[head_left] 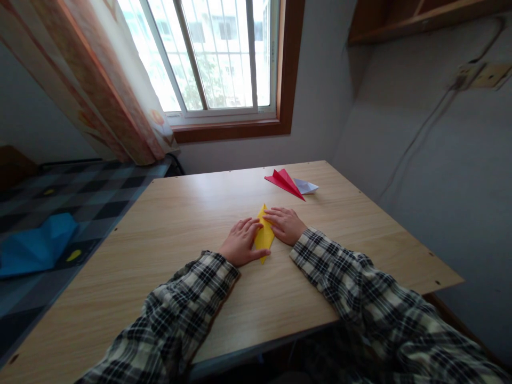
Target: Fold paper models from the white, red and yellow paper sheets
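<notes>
A red paper plane (285,181) and a white folded paper (307,186) lie touching on the wooden table (168,234), with a blue cloth (38,246) on the checkered bed (92,194).

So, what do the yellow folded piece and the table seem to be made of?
The yellow folded piece looks like thin matte paper: it has sharp creases and a pointed tip, and lies flat under both hands. The table seems to be wood or wood-look laminate, with a pale grain pattern and a soft sheen; which one is unclear.
</notes>
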Demonstrator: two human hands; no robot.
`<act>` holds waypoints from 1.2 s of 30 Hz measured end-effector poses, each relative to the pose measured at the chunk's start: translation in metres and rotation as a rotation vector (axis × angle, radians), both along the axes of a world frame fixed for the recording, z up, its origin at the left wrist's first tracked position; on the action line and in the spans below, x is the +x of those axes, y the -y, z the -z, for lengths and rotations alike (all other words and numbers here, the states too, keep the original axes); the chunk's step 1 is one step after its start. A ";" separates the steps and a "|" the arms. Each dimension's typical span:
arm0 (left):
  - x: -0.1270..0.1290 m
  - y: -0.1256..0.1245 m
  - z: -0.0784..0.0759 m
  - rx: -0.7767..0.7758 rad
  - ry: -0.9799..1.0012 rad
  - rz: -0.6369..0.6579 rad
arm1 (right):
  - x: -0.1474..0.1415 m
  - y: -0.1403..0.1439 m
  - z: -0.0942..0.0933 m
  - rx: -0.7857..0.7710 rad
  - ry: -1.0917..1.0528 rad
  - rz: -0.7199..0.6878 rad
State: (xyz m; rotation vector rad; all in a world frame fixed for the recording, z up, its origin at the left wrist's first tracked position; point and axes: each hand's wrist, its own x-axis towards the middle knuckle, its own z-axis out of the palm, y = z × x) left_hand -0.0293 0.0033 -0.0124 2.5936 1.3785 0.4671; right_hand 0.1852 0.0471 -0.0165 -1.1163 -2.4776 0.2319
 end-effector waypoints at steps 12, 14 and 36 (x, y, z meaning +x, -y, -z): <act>-0.001 0.002 -0.005 -0.091 -0.046 0.046 | 0.002 -0.013 -0.004 -0.159 0.133 -0.012; -0.002 0.002 -0.006 -0.103 -0.059 0.052 | 0.003 -0.017 -0.004 -0.165 0.139 0.005; -0.033 -0.017 -0.005 0.096 -0.022 0.142 | 0.020 -0.017 -0.005 -0.034 0.103 0.336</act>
